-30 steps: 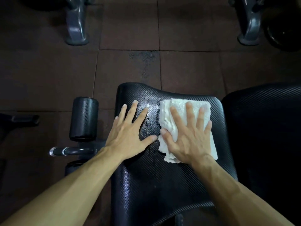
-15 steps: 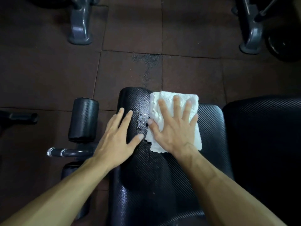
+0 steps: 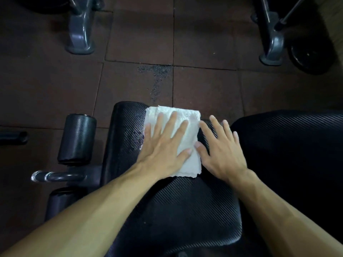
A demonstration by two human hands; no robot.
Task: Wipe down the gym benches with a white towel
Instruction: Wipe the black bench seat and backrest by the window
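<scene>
Two black bench pads fill the lower part of the view, over a floor of dark reddish-brown rubber tiles [image 3: 204, 84]. The nearer bench pad [image 3: 176, 206] has a ribbed, woven-look cover and runs from the bottom edge up to its rounded far end; some wet drops shine on its left part. The second bench pad [image 3: 289, 145] lies just to the right, with the same cover, mostly in shadow.

On the far end of the nearer pad lies the white towel [image 3: 187, 115], folded to a rectangle; its far edge reaches the end of the pad. The left hand [image 3: 165, 149] rests flat on the towel, palm down, with straight fingers slightly spread and the thumb stretched to the right. The right hand [image 3: 222, 151] lies flat on the bare pad just beside the right edge of the towel; its fingers are straight and spread, and its thumb tip is at the towel's edge, close to the left thumb.

To the left of the pad stands a black foam roller [image 3: 77, 139] on a metal bar [image 3: 57, 176], and a second roller [image 3: 59, 203] is partly visible below it. Two grey machine feet [image 3: 80, 39] [image 3: 272, 51] stand on the floor at the far side. A dark weight plate [image 3: 306, 58] lies at the far right.
</scene>
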